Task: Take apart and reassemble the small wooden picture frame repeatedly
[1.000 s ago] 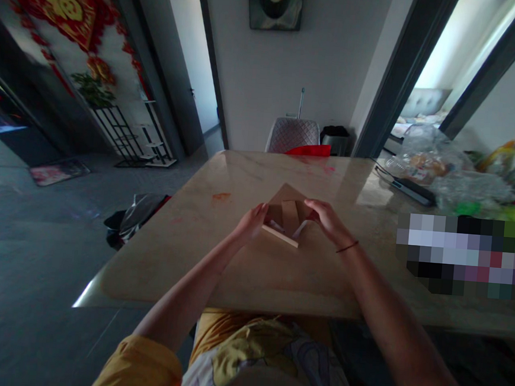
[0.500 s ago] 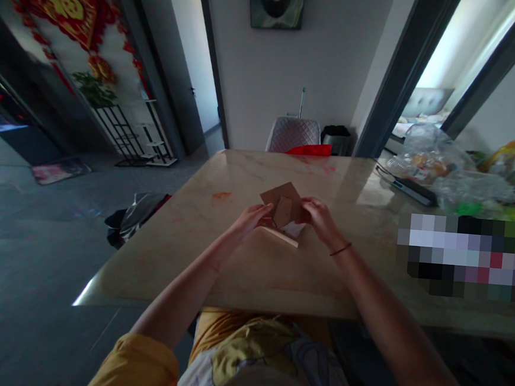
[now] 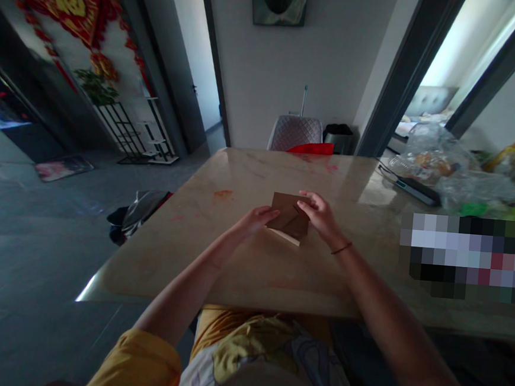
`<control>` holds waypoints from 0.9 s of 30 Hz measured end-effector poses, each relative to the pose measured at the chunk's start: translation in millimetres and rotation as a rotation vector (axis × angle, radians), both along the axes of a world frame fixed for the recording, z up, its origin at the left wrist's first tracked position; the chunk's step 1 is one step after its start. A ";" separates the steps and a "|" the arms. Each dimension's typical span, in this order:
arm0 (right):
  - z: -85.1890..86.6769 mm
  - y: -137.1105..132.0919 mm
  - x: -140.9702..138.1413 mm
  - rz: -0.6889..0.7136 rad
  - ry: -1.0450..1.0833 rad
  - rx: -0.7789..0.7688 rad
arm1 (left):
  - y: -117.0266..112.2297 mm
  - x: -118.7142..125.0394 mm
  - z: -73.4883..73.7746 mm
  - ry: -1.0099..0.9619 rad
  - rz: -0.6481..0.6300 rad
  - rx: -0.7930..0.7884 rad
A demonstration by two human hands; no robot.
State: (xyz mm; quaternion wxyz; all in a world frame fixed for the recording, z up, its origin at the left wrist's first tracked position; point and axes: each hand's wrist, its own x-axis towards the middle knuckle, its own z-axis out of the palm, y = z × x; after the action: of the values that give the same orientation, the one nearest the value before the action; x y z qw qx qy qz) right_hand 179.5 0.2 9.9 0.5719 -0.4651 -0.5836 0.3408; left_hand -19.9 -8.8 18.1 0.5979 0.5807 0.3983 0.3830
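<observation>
A brown square of paper or thin card, with a darker diagonal line across it, lies above the table in front of me. My left hand grips its left edge, thumb on top. At its upper right corner my right hand is closed, thumb over the brown face and forefinger stretched along the far edge. Beneath the card shows the pale, straight edge of a flat piece; the rest of that piece is covered. The fingertips under the card are hidden.
All of this is over a marble-patterned table. To the right lie a dark elongated device with a cord, clear plastic bags and a pixelated patch. A quilted chair with something red stands beyond the far edge.
The brown card has turned and come down flatter, now covering the white paper and inner flap that showed before. My right hand has shifted slightly to the right and onto its top.
</observation>
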 end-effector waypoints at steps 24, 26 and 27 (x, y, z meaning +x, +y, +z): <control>-19.1 10.0 12.8 -0.229 -0.378 -0.103 | -10.9 -10.7 18.7 0.822 0.259 0.610; -19.9 10.0 11.7 -0.205 -0.408 -0.110 | -8.7 -14.6 18.1 0.933 0.242 0.596; -20.7 10.4 11.5 -0.193 -0.418 -0.112 | -7.8 -16.0 17.4 0.983 0.224 0.587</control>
State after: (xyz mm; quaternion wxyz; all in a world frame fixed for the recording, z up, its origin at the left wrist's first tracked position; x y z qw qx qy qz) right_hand 190.9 10.6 -10.8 0.4420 -0.6101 -0.6223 0.2124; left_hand -35.9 -16.6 35.4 0.1127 0.7859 0.5652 0.2240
